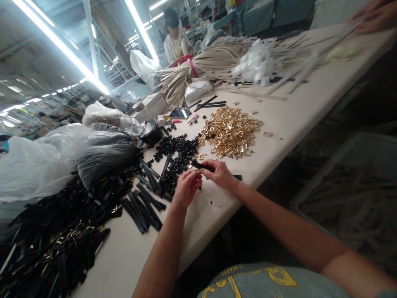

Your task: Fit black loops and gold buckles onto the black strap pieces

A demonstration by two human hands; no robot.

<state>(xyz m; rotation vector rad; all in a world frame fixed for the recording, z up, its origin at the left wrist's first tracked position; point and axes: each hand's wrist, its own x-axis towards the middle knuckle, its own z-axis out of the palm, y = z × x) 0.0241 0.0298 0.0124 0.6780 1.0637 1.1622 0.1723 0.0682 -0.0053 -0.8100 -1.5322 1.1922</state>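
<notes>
My right hand [218, 174] is closed around a short black strap [203, 165], whose far end points up and left. Close against it, my left hand [189, 186] has its fingertips pinched together near the strap's end. A small gold piece shows by the strap's tip; whether it is attached I cannot tell. What sits in the left fingertips is too small and covered to name. Just beyond my hands lie a pile of small black loops [180, 153] and a heap of gold buckles [232, 130]. Loose black straps [144, 207] lie to the left of my left hand.
At left, finished-looking black straps with gold buckles [62, 248] are heaped beside plastic bags [62, 153]. A lidded metal cup [151, 131], a phone [180, 114] and bundled beige strips [211, 62] stand farther back. Another person's hands [375, 16] hold strips at the far right.
</notes>
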